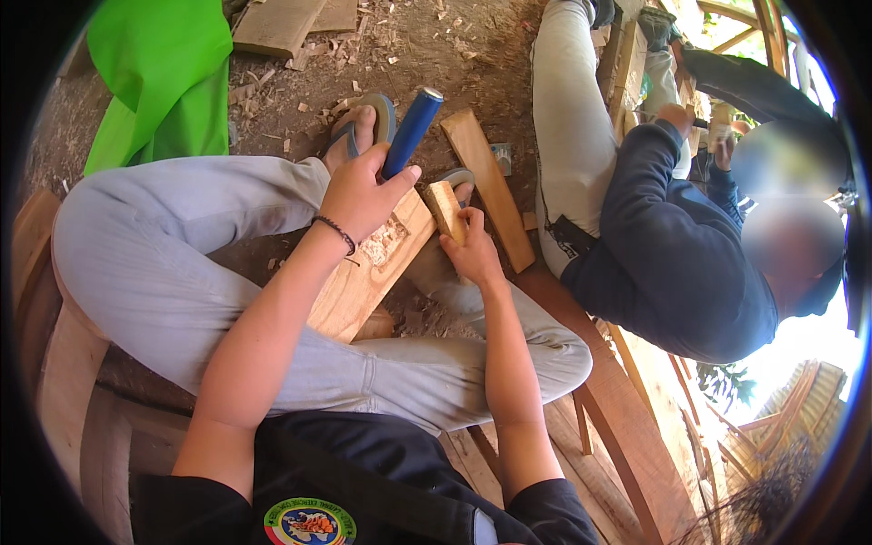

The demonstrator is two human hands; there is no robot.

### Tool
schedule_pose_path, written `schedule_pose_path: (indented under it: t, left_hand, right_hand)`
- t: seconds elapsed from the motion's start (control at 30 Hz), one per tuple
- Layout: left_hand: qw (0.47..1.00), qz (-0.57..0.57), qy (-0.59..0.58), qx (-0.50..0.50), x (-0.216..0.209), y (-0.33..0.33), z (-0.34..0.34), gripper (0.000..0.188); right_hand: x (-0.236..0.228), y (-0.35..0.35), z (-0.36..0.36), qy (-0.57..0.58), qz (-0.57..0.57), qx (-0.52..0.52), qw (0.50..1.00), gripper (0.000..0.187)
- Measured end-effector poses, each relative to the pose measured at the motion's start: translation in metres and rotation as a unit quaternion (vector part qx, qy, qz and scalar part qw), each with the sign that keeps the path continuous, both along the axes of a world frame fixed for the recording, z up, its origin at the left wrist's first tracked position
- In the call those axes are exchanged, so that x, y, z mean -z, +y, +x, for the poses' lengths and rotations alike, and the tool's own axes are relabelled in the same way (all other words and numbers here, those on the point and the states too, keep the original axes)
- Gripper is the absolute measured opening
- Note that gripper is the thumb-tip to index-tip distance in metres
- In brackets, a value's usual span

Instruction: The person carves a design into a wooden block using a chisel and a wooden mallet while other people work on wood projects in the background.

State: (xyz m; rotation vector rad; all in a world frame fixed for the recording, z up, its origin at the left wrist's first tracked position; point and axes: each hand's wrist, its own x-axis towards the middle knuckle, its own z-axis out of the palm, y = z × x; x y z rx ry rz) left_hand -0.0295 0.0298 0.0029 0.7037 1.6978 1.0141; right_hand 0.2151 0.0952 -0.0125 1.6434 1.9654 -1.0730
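My left hand [368,195] is closed round the blue handle of a chisel [414,132], whose metal-capped end points up and away from me. Its blade is hidden behind the hand. Under that hand lies a thick pale wooden board [350,300], slanting between my legs, with a rough recess full of wood chips [383,242] cut in its face. My right hand [475,250] grips a short wooden block [445,211] just right of the board, apart from the chisel.
A long plank [490,186] lies on the chip-strewn dirt floor [409,45] beyond my sandalled feet. Bright green cloth [168,73] hangs at the far left, near loose boards [277,23]. Close on my right, a person in a dark blue top [672,245] works over timber with both hands.
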Motion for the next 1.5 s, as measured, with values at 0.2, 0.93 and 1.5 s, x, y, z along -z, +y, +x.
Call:
schedule_pose_path:
  t: [0.2, 0.93, 1.5]
  left_hand:
    - [1.000, 0.019, -0.013, -0.003, 0.002, 0.003, 0.003, 0.031]
    - [0.999, -0.002, -0.040, -0.002, -0.004, 0.010, 0.008, 0.029]
    - [0.999, -0.002, -0.034, 0.002, -0.005, 0.009, 0.010, 0.029]
  right_hand:
    - [0.004, 0.003, 0.000, 0.014, -0.006, 0.007, 1.000, 0.057]
    - [0.009, 0.007, 0.000, 0.016, -0.016, 0.028, 0.999, 0.059]
    - [0.002, 0.007, -0.004, 0.015, -0.023, 0.033, 0.999, 0.057]
